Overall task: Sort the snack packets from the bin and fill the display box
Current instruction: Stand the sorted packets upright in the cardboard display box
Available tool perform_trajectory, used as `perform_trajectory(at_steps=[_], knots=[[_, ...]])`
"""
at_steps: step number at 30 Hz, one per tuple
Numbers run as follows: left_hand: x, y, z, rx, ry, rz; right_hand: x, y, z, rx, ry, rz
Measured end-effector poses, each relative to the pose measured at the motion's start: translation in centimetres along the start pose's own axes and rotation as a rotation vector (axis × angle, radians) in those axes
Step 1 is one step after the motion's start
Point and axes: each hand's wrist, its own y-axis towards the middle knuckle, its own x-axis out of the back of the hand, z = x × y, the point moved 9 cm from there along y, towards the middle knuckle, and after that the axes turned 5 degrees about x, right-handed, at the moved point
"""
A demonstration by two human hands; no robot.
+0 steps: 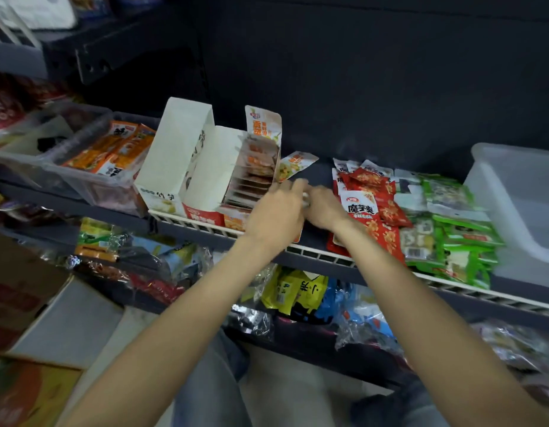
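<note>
Beside the display box [230, 167], left hand [274, 215] and right hand [324, 208] motion-blurred, grips unreadable.

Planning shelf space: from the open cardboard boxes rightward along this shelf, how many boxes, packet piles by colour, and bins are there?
Open white cardboard display boxes: 2
Pile of red snack packets: 1
Pile of green snack packets: 1
Translucent white plastic bin: 1
Total: 5

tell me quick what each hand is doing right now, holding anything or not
Left hand: fingers curled beside the display box, motion-blurred; a grip cannot be told.
Right hand: fingertips meet the left hand's, blurred; cannot be told.
</note>
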Motion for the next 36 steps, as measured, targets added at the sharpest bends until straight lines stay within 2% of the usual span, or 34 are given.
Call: perform_trajectory(at_steps=[3, 5, 9, 12, 15, 18, 20, 22, 25, 29, 33, 36], knots=[[0.0, 1.3, -1.9, -0.036, 0.237, -0.026, -1.8, -0.7, 0.1, -0.028, -0.196, 0.092], [0.2, 1.6, -1.8, -0.109, 0.310, -0.046, -2.1, -0.9, 0.3, -0.059, -0.206, 0.111], [-1.5, 0.2, -0.8, -0.229, 0.352, 0.055, -2.0, -0.6, -0.1, -0.127, 0.072, 0.088], [-2.1, -0.9, -1.1, -0.304, 0.332, 0.050, -0.8, -0.9, -0.6, -0.161, 0.233, -0.018], [-1.8, -0.3, 0.7, -0.161, 0.120, 0.051, 1.7, -1.8, -1.6, -0.166, 0.365, -0.231], [-0.5, 0.7, 1.8, 0.077, -0.385, 0.018, 4.7, -3.7, -1.6, -0.020, 0.702, -0.451], [0.6, 1.8, 1.8, 0.195, -0.721, 0.016, 6.8, -5.2, -0.2, 0.153, 0.868, -0.506], [3.0, 2.8, 2.0, 0.208, -0.834, -0.058, 8.9, -6.0, 2.0, 0.266, 0.865, -0.484], [7.5, 4.1, 2.7, 0.075, -0.706, -0.226, 11.9, -5.4, 4.5, 0.309, 0.729, -0.504], [9.7, 6.0, 5.0, -0.048, -0.704, -0.254, 14.8, -4.0, 7.2, 0.383, 0.522, -0.675], [9.3, 7.3, 9.7, 0.115, -0.504, -0.252, 14.5, -1.5, 7.8, 0.366, 0.494, -0.779], [6.5, 7.0, 12.9, 0.248, -0.296, -0.093, 12.4, 0.9, 7.5, 0.305, 0.468, -0.722]])
